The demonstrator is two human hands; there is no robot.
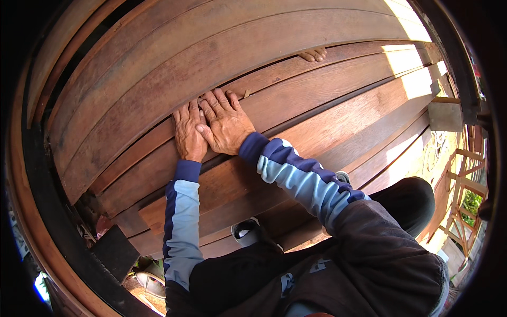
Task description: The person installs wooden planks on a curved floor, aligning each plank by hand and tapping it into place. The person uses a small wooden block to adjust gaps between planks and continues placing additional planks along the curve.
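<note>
My left hand lies on a reddish-brown wooden plank, fingers stretched toward the long edge of the wide board above it. Just to its right, my right hand lies open with its fingertips at the same edge and its thumb against my left hand. A small pale wood piece sits just beside my right fingertips. Another person's bare toes show from under that board's edge, farther right; the rest of that person is hidden.
Parallel planks surround me, with sunlit patches at right. A dark metal beam runs down the left, with a dark block near its lower part. A grey block and wooden framework stand at right. My shoe is below.
</note>
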